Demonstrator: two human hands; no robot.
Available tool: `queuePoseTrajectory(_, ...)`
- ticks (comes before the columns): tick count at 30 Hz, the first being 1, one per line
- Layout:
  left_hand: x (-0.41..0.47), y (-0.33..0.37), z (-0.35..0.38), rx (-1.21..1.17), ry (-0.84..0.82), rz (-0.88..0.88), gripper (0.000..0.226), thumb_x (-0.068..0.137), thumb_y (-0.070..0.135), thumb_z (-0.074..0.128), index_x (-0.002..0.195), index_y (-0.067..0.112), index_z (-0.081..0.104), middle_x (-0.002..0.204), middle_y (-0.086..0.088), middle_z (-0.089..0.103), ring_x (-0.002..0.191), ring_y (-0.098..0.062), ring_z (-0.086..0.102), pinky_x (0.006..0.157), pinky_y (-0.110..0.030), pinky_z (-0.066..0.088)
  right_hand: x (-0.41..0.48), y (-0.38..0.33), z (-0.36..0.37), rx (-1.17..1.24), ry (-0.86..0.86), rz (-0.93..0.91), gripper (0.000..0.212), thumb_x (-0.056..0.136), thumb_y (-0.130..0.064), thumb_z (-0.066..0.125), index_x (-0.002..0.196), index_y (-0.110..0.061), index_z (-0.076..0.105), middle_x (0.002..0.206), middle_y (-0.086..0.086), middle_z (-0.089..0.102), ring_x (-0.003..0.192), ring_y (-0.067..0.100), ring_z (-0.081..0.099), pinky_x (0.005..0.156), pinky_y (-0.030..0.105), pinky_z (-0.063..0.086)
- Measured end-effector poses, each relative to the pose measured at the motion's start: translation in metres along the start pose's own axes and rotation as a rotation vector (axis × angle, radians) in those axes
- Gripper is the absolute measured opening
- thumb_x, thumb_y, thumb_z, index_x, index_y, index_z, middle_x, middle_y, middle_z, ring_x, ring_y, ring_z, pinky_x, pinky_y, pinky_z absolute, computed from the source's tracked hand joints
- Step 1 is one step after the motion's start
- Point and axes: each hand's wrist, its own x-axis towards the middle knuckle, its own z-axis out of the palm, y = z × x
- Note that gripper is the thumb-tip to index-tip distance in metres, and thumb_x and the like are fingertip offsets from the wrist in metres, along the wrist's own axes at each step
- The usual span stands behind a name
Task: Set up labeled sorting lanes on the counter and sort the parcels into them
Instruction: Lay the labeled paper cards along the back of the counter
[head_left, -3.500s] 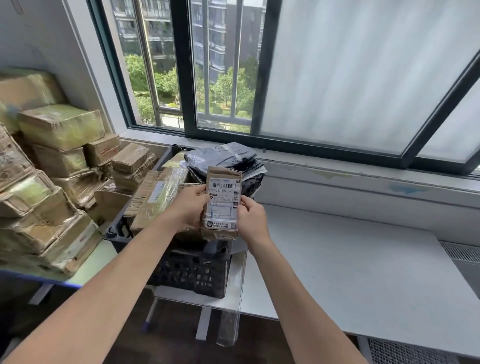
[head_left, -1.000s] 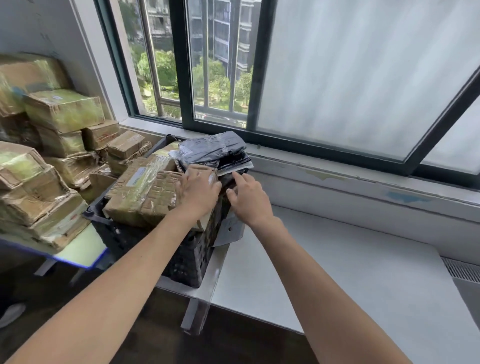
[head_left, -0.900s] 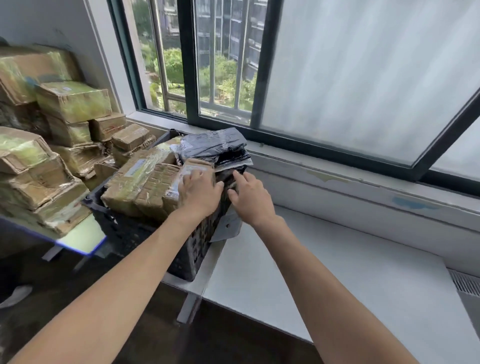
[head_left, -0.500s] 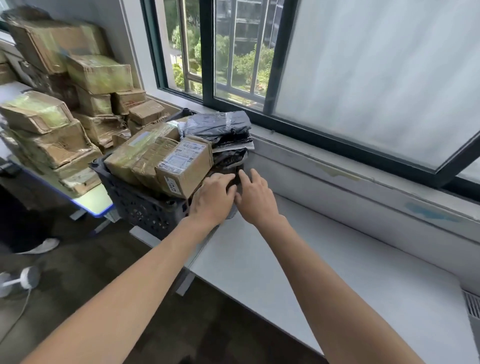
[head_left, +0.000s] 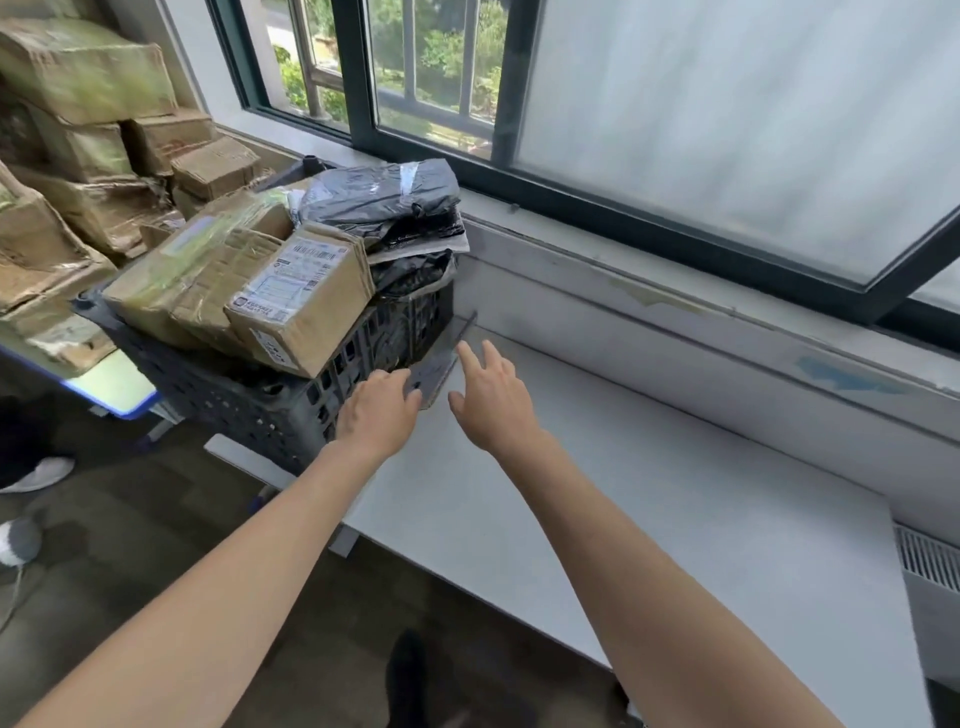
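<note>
A black plastic crate (head_left: 249, 405) heaped with parcels stands at the left end of the white counter (head_left: 649, 493). On top lies a cardboard box with a shipping label (head_left: 306, 296), with grey poly bags (head_left: 379, 197) behind it. A clear panel (head_left: 447, 353) stands on edge against the crate's right side. My left hand (head_left: 376, 410) has its fingers curled on the panel's near lower end. My right hand (head_left: 493, 405) is just right of it, with spread fingers and the index fingertip near the panel's face.
Taped cardboard boxes (head_left: 78, 156) are piled on a blue-edged table (head_left: 114, 384) at the left. A window ledge (head_left: 675, 322) runs behind the counter. A vent grille (head_left: 930, 561) is at the right. Someone's shoe (head_left: 36, 473) is on the floor at the left.
The labelled box I was holding now lies on the crate's pile. Both hands have dropped to the clear panel beside the crate, and my view has swung right and down.
</note>
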Motion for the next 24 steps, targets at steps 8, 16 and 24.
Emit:
queuePoseTrajectory(8, 0.065, -0.025, 0.019, -0.073, -0.055, -0.01, 0.045, 0.104, 0.032, 0.044, 0.145, 0.014, 0.047, 0.142, -0.015, 0.05, 0.126, -0.034, 0.051, 0.098, -0.045, 0.045, 0.048, -0.006, 0.033, -0.018, -0.056, 0.036, 0.064, 0.101, -0.027, 0.05, 0.157, -0.016, 0.02, 0.162, 0.016, 0.019, 0.141, 0.037, 0.03, 0.105, 0.044, 0.04)
queuePoseTrajectory(16, 0.102, -0.045, 0.067, -0.15, -0.197, -0.047, 0.046, 0.105, 0.024, 0.044, 0.149, 0.011, 0.041, 0.15, -0.014, 0.043, 0.134, -0.033, 0.045, 0.108, -0.043, 0.04, 0.078, -0.001, 0.086, 0.001, -0.099, 0.076, 0.059, 0.099, -0.025, 0.051, 0.154, -0.017, 0.03, 0.156, 0.014, 0.03, 0.129, 0.035, 0.043, 0.093, 0.044, 0.045)
queuePoseTrajectory(24, 0.128, -0.052, 0.089, -0.238, -0.271, -0.042, 0.044, 0.106, 0.01, 0.036, 0.149, 0.005, 0.04, 0.153, -0.017, 0.041, 0.14, -0.03, 0.04, 0.113, -0.034, 0.031, 0.113, 0.005, 0.124, 0.488, -0.036, 0.467, 0.047, 0.096, -0.027, 0.055, 0.139, -0.012, 0.043, 0.129, 0.01, 0.057, 0.114, 0.03, 0.058, 0.077, 0.034, 0.043)
